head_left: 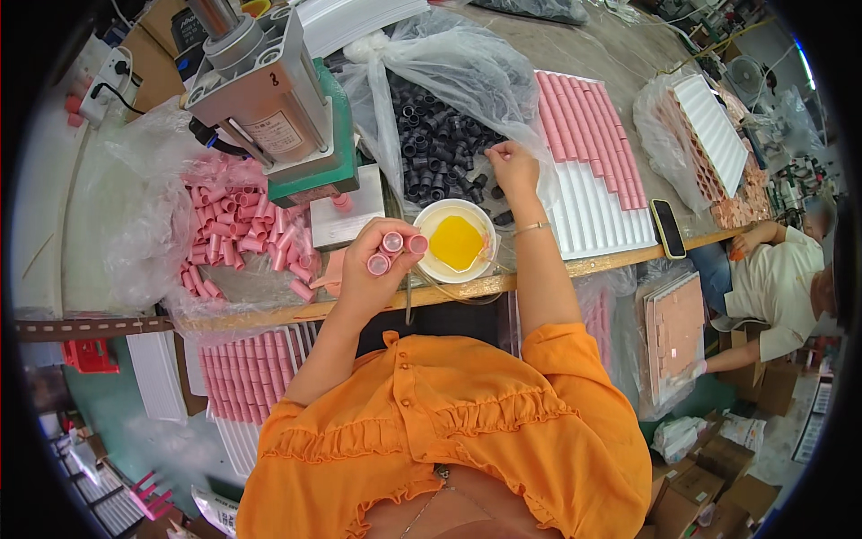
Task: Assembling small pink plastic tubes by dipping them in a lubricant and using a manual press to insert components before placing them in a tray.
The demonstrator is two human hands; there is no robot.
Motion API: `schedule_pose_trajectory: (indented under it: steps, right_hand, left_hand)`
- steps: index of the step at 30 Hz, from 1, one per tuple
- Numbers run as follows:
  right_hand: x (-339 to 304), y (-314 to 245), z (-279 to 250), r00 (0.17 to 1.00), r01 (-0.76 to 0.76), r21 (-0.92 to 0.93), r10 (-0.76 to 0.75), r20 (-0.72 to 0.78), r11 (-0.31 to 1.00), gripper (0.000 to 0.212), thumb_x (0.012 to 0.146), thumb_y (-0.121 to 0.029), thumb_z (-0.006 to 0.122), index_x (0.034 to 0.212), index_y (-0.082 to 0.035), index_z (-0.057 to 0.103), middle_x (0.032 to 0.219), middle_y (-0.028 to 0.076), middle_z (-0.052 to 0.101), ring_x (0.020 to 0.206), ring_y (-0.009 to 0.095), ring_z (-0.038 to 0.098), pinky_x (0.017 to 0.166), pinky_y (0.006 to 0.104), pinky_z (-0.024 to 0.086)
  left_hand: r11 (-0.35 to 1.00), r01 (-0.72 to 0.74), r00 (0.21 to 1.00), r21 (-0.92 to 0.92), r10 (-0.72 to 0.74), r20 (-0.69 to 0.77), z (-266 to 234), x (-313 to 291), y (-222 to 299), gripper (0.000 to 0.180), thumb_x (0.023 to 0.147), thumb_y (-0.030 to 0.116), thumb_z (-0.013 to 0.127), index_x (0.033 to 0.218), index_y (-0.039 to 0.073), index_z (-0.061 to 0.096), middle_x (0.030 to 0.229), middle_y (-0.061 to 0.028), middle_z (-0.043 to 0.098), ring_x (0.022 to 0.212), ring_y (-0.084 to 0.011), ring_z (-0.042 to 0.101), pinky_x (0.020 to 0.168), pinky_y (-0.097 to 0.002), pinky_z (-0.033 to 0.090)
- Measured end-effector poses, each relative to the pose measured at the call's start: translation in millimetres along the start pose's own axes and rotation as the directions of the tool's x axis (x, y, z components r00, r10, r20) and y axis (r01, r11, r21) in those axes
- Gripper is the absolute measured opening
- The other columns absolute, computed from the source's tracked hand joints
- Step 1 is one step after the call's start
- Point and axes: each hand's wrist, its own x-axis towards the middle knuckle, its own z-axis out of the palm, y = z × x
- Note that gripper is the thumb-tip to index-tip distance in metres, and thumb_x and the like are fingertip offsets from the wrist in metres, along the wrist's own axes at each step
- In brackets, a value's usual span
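Observation:
My left hand [368,269] is closed around several short pink tubes [392,242], their open ends facing up, just left of a white bowl [427,258]. Yellow liquid [455,242] fills the bottom of that bowl. Beyond the bowl, my right hand [514,169] has its fingers pinched together at the right edge of a heap of small black plastic fittings [440,148]. What sits between those fingertips, if anything, is too small to make out. The heap lies in an opened clear plastic bag [476,58].
A press [278,117] with a green frame stands left, over a metal block [346,220]. Loose pink tubes [238,225] lie beside it. Right are a white ridged tray [602,216] with rows of pink tubes and a phone [667,229]. Another person [781,278] sits far right.

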Motion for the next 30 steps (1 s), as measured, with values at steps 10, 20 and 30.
schedule_pose_trajectory:
  steps: [10,20,30]
  right_hand:
    - [-115,-49,-73,0.766,0.629,0.041,-0.628,0.135,0.776,0.003,0.078,-0.010,0.068,0.080,-0.013,0.069,0.080,0.002,0.055,0.072,0.020,0.056,0.066,0.0349,0.039]
    - [-130,-54,-35,0.611,0.787,-0.109,-0.744,0.271,0.607,0.008,0.078,-0.012,0.060,0.075,-0.015,0.067,0.078,0.002,0.052,0.074,0.016,0.055,0.073,0.0362,0.034]
    - [-154,-86,-63,0.899,0.352,0.619,-0.438,-0.014,0.703,0.014,0.076,0.003,0.074,0.088,-0.003,0.069,0.079,0.004,0.053,0.064,0.013,0.047,0.055,0.0248,0.037]
  left_hand:
    - [0.640,0.296,0.942,-0.709,-0.321,0.103,-13,-25,-28,0.042,0.083,0.002,0.069,0.121,0.004,0.051,0.098,-0.0066,0.062,0.083,-0.0107,0.058,0.075,-0.0255,0.048]
    - [0.350,0.321,0.828,-0.880,-0.555,0.082,-10,-37,-38,0.025,0.092,0.012,0.063,0.115,0.006,0.056,0.097,-0.0076,0.064,0.079,-0.0120,0.062,0.060,-0.0214,0.049]
    - [0.105,0.327,0.790,-0.939,-0.575,0.211,6,-35,-41,0.015,0.095,0.017,0.062,0.107,0.008,0.059,0.097,-0.0045,0.063,0.086,-0.0113,0.061,0.065,-0.0206,0.051]
